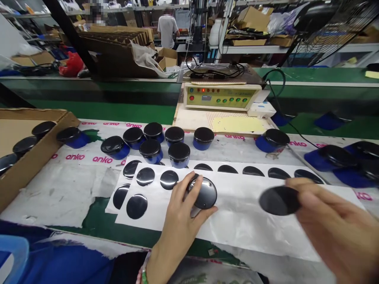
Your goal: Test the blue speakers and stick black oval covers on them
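Fingers of my left hand [186, 209] are wrapped round a round container with a shiny black top [206, 193], which is tilted over the white sticker sheet. My right hand [331, 217], blurred, pinches the edge of a thin black disc [278, 200] to the right of the container, apart from it. Beneath both hands lies the white sheet [237, 213], with round black stickers [136, 206] at its left part and along its far edge. A second sheet with black circles [121, 196] sticks out from under it on the left.
Several blue containers with black tops [179, 154] stand beyond the sheets, with more [330, 157] at the right. A cardboard box [38, 165] holds others at the left. A control unit [222, 96] sits behind. A person [167, 31] is in the background.
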Demonstrator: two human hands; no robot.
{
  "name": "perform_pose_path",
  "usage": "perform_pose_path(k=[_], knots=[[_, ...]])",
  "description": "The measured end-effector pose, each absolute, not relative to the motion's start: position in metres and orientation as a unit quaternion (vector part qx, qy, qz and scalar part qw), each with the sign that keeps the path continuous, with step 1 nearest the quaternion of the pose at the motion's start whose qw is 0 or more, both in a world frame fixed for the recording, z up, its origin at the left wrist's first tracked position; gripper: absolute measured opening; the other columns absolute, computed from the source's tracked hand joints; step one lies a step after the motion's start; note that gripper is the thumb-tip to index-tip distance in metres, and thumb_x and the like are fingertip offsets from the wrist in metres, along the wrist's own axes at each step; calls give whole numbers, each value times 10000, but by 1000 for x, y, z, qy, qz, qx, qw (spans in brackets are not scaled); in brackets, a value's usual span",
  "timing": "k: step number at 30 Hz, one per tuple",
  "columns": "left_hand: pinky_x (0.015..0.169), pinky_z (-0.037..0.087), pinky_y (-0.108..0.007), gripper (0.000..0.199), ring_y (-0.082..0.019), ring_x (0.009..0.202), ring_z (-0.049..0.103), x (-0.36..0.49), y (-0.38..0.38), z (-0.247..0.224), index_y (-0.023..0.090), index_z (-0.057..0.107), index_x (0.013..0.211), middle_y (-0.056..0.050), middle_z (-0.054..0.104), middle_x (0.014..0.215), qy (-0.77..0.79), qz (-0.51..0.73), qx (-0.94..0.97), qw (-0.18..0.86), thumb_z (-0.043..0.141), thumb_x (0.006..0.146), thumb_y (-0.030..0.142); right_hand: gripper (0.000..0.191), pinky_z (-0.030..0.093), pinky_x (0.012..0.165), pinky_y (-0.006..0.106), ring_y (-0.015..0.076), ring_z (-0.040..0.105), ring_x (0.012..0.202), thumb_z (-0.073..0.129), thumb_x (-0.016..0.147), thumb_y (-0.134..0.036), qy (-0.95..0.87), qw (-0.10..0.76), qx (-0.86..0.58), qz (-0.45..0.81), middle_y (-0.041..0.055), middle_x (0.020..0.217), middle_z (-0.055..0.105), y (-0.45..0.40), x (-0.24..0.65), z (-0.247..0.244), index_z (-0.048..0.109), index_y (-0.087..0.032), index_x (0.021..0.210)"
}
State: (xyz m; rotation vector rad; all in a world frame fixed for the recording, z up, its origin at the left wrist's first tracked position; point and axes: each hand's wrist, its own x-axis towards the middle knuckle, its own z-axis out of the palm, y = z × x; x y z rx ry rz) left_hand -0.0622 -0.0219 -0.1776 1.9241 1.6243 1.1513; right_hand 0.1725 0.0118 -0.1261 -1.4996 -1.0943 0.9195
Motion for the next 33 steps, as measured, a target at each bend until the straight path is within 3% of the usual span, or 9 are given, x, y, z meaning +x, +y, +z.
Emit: perform_pose_path(k=[3, 5, 8, 10, 24, 28, 33], knots=[[1056, 439, -402, 520, -259, 1336, 421, -64, -22, -179, 397, 434, 1357, -45, 365, 1488, 561, 410, 696, 183, 619, 881, 301, 316, 454, 658, 350, 213, 541, 751, 755, 659, -537, -386, 503, -551, 542, 39, 770, 577, 21, 129, -129, 650, -239, 669], [1070, 421, -437, 693, -265, 1355, 401, -63, -22, -179, 429, 298, 1423, -44, 338, 1516, 576, 413, 674, 211, 663, 851, 290, 274, 448, 662, 328, 198, 504, 739, 714, 728, -500, -372, 492, -515, 595, 22, 744, 554, 23, 108, -130, 644, -239, 682], [1035, 450, -440, 1026, -249, 1328, 445, -62, -22, -178, 447, 23, 1469, -34, 421, 1480, 607, 426, 603, 293, 755, 767, 288, 283, 433, 675, 297, 190, 479, 753, 684, 767, -498, -370, 482, -507, 612, 18, 733, 547, 22, 93, -132, 642, -229, 692], [1025, 452, -430, 1084, -232, 1306, 473, -61, -22, -178, 463, -23, 1457, -3, 497, 1422, 608, 436, 581, 321, 773, 745, 277, 290, 406, 667, 277, 174, 451, 744, 677, 785, -485, -382, 471, -510, 610, 9, 730, 517, 20, 90, -136, 620, -218, 687], [1021, 416, -374, 1029, -182, 1275, 492, -59, -20, -174, 510, 78, 1434, 68, 552, 1357, 602, 451, 555, 355, 785, 734, 248, 301, 364, 681, 260, 140, 428, 761, 628, 855, -444, -468, 445, -504, 573, -13, 819, 433, 19, 76, -154, 529, -205, 702], [1009, 428, -368, 1025, -184, 1265, 502, -59, -20, -174, 502, 102, 1438, 66, 559, 1353, 605, 450, 555, 351, 793, 725, 248, 285, 375, 638, 252, 137, 446, 751, 629, 858, -424, -495, 454, -518, 529, -10, 841, 443, 20, 75, -154, 535, -212, 693], [1001, 442, -359, 998, -182, 1253, 516, -59, -21, -173, 483, 125, 1441, 55, 565, 1351, 610, 451, 552, 346, 787, 732, 246, 218, 406, 702, 265, 146, 472, 791, 649, 845, -365, -533, 474, -534, 453, -1, 873, 457, 18, 72, -152, 561, -220, 708]])
